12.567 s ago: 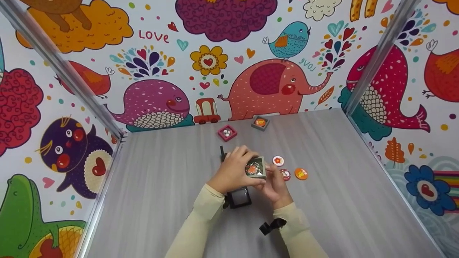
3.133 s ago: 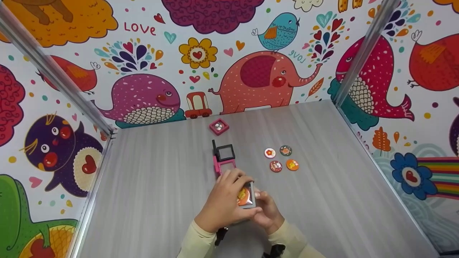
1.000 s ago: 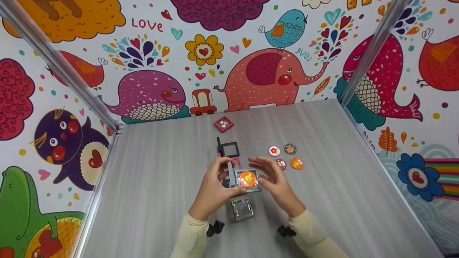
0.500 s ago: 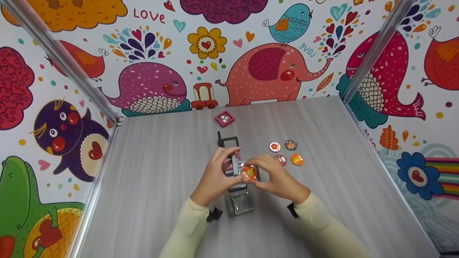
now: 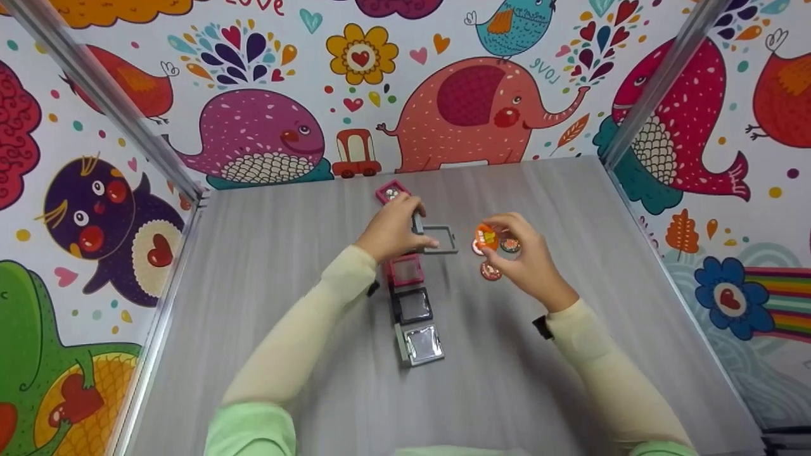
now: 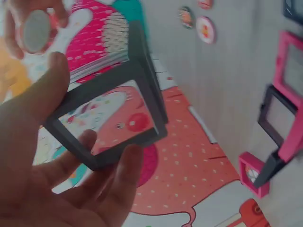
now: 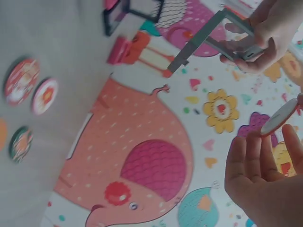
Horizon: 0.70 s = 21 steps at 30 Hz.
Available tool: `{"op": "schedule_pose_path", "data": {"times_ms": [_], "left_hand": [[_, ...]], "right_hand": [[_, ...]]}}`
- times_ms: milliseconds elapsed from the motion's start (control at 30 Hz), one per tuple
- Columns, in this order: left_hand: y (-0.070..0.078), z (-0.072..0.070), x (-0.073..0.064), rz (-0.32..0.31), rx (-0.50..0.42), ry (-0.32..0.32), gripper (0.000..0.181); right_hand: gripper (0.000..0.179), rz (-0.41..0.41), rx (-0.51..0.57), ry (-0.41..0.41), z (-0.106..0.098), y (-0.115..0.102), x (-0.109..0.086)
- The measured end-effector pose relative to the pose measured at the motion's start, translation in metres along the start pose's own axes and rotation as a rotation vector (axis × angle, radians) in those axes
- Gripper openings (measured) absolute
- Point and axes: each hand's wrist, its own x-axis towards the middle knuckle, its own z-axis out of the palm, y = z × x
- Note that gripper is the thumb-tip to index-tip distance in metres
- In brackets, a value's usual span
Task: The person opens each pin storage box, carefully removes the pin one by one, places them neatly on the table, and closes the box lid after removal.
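1. The grey table point(image 5: 272, 304) bears a row of open frames point(image 5: 415, 304).
2. The left hand point(image 5: 394, 229) grips an opened grey frame point(image 6: 102, 86), raised above the table.
3. The right hand point(image 5: 531, 259) pinches an orange badge point(image 5: 487, 237) aloft, apart from that frame.
4. Other badges point(image 5: 490, 272) lie on the table.

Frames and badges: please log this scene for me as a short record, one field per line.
Left hand: holds an open grey frame, raised off the table
Right hand: pinches an orange badge
Held items: apart
Open frames on table: include a pink frame, a black frame and a grey-green frame, the last nearest the person
Badges on table: include a red badge and a green badge
Wall: printed elephant
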Motion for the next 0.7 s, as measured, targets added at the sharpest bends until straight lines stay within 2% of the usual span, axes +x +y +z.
{"op": "schedule_pose_path", "data": {"times_ms": [167,400,533,700], "left_hand": [[-0.006,0.012,0.037,-0.015,0.167,-0.095,0.057],[-0.02,0.043,0.075,-0.044,0.392,-0.2,0.06],[-0.026,0.054,0.091,-0.07,0.442,-0.223,0.058],[-0.028,0.063,0.104,-0.075,0.471,-0.243,0.055]], "right_hand": [[0.047,0.116,-0.099,-0.047,-0.012,0.021,0.007],[0.047,0.281,-0.164,-0.129,-0.026,0.059,0.025],[0.046,0.37,-0.213,-0.209,-0.021,0.079,0.039],[0.048,0.419,-0.318,-0.327,-0.005,0.105,0.057]]}}
